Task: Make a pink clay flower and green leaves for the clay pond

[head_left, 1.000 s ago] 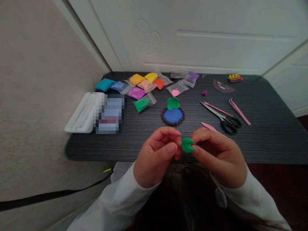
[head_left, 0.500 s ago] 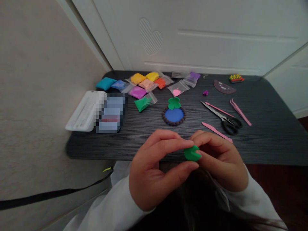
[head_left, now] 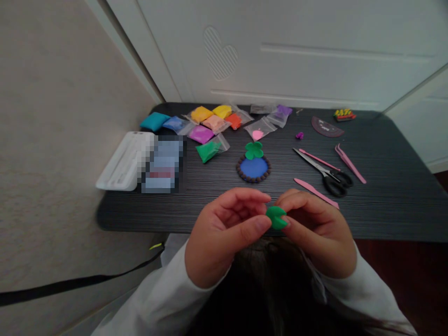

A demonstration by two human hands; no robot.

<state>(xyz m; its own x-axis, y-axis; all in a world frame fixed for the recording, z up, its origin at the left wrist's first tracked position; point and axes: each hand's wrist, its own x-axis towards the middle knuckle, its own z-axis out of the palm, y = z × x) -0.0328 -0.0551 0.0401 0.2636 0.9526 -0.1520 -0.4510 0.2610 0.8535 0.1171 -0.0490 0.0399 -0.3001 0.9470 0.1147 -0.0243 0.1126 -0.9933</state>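
My left hand (head_left: 224, 231) and my right hand (head_left: 315, 231) meet over the near edge of the black table (head_left: 385, 196). Between their fingertips they pinch a small flat green clay piece (head_left: 276, 217) with a notch cut in it. Thumb and fingers of both hands are closed on it. Beyond the hands lies a blue clay disc (head_left: 254, 168) ringed with dark beads, and a green clay clover (head_left: 254, 150) rests on its far edge.
Several bags of coloured clay (head_left: 210, 123) lie at the back left. A white case (head_left: 124, 161) sits at the left edge. Scissors (head_left: 325, 172), pink modelling tools (head_left: 316, 191) and pink tweezers (head_left: 350, 163) lie on the right. A dark protractor (head_left: 325, 127) is at the back.
My hands shifted slightly while turning the green clay piece between the fingertips; it dipped lower, then came back up. Nothing on the table moved.
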